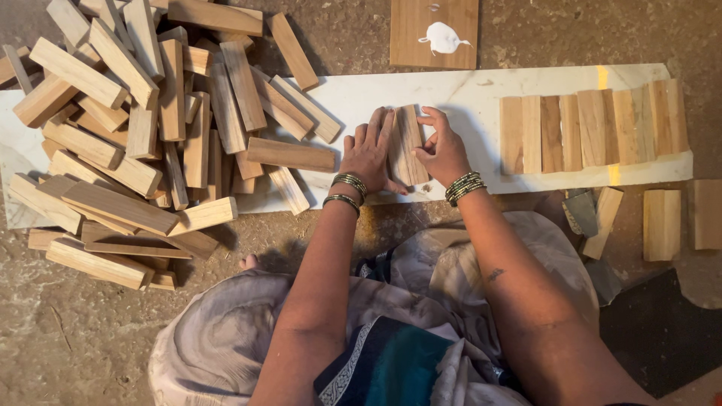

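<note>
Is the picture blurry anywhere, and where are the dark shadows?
Head view: mostly sharp and evenly lit, no glare; soft shadows lie under the wooden block pile and beside the left hand and right hand on the white slab.

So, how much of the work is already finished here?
Done: a row of flat wooden blocks lies side by side on the white slab. In hand: both hands, left hand and right hand, press two blocks together. Left: the big loose pile of wooden blocks.
</note>
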The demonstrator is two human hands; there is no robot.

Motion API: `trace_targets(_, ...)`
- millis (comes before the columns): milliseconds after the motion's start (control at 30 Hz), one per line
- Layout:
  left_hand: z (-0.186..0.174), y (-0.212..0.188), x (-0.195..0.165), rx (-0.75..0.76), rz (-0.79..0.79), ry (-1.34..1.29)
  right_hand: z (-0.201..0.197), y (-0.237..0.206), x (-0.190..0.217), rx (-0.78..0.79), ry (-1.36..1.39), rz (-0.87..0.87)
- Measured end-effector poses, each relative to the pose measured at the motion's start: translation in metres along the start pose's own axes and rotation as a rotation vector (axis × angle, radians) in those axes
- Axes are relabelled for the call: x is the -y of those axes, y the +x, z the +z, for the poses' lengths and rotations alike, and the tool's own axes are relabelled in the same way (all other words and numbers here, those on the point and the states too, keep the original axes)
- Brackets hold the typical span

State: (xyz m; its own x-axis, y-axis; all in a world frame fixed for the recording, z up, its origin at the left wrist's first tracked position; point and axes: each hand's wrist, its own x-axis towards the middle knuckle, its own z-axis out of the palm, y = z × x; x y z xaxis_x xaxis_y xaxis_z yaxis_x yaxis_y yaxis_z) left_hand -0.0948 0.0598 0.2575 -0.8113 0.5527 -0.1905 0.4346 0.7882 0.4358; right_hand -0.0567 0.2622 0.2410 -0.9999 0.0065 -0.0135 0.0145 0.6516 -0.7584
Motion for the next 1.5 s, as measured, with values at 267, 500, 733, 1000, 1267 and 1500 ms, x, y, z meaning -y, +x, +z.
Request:
trace_targets(267, -0.001, 0.0, -0.002, 0.004, -0.001, 0.029, 0.004, -0.002, 0.009, -0.019, -0.017, 0.035)
trace_targets(500, -0.006, -0.006, 0.015, 0.023, -0.025, 0.114, 0.014, -0.008, 0.025, -0.123, -0.146, 0.051)
trace_targets(733, 0.004, 0.011, 0.013, -0.168, -0.271, -0.006, -0.014, 0.017, -0.01, -0.316, -0.287, -0.007)
trace_targets(1000, 0.029, 0.027, -0.013, -0.244, -0.541, -0.21, -0.05, 0.099, -0.033, -0.316, -0.563, 0.023)
trace_targets(1267, 0.035, 0.033, 0.029, -0.308, -0.44, -0.438, -0.056, 0.136, 0.014, -0.263, -0.632, -0.017)
trace_targets(1500, 0.028, 0.038, 0.066, -0.316, -0.446, -1.395, -0.061, 0.151, 0.003, -0.361, -0.409, -0.01)
